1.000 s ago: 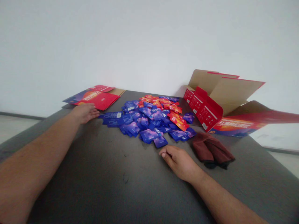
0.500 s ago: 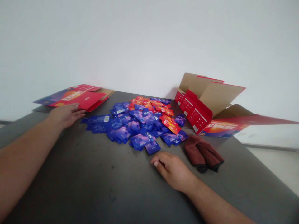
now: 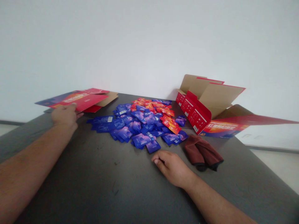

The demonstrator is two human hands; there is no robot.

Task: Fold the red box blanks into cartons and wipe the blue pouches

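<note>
My left hand reaches to the far left of the dark table, and its fingers close on the near edge of a flattened red carton, which is tipped up a little. My right hand rests on the table with its fingers curled under, and nothing shows in them. It lies just in front of a pile of several blue and red-orange sachets. The nearest blue sachet sits a short way beyond its knuckles.
A folded dark red cloth lies to the right of my right hand. An opened red cardboard box with raised flaps stands at the back right. A white wall rises behind the table, and the table's right edge drops to a pale floor.
My left hand has moved from lying flat beside the sachets to gripping the flat carton's edge, and the carton has tipped up. My right hand stayed in place. The camera shifted slightly.
</note>
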